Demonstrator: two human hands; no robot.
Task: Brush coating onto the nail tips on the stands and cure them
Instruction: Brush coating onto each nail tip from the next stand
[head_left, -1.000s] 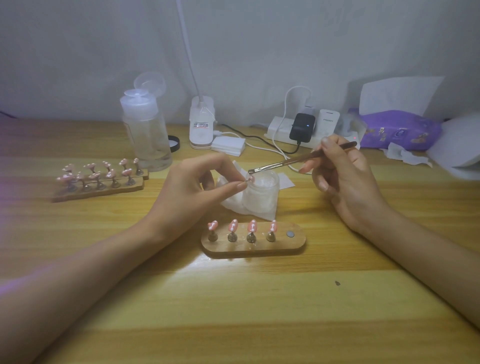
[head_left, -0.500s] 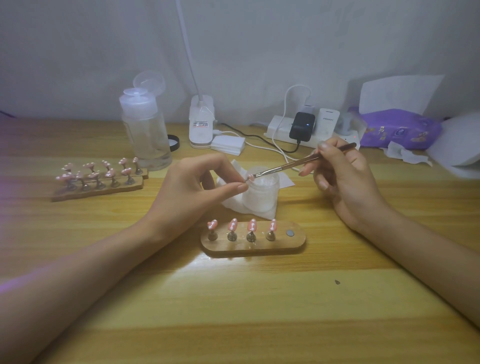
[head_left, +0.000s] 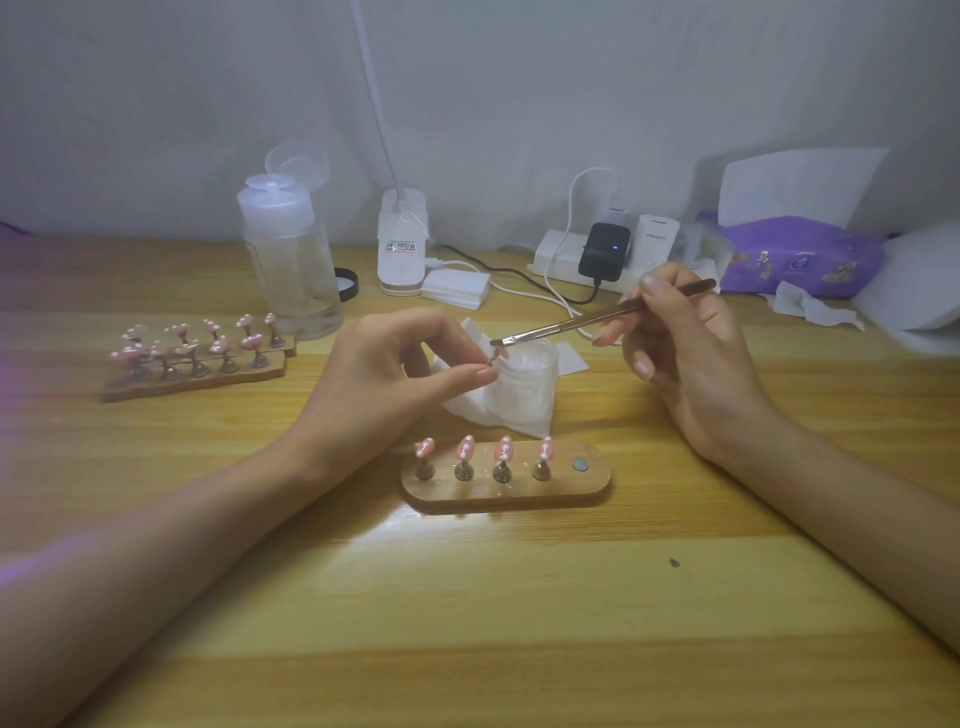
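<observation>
Nail tip (head_left: 496, 355) pinched in left hand (head_left: 384, 374) at frame centre, over jar (head_left: 524, 387) (catches drips, prob.); right hand (head_left: 691, 358) grips brush (head_left: 571, 323) w/ bristles angled at it

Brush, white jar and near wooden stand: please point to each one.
brush (head_left: 571, 323), head view, middle of the shaft.
white jar (head_left: 524, 395), head view, front wall.
near wooden stand (head_left: 592, 491), head view, bare right end of the base.

Left hand (head_left: 395, 376) pinches thumb against forefinger; right hand (head_left: 691, 364) curls in a pen-like grip.
</observation>
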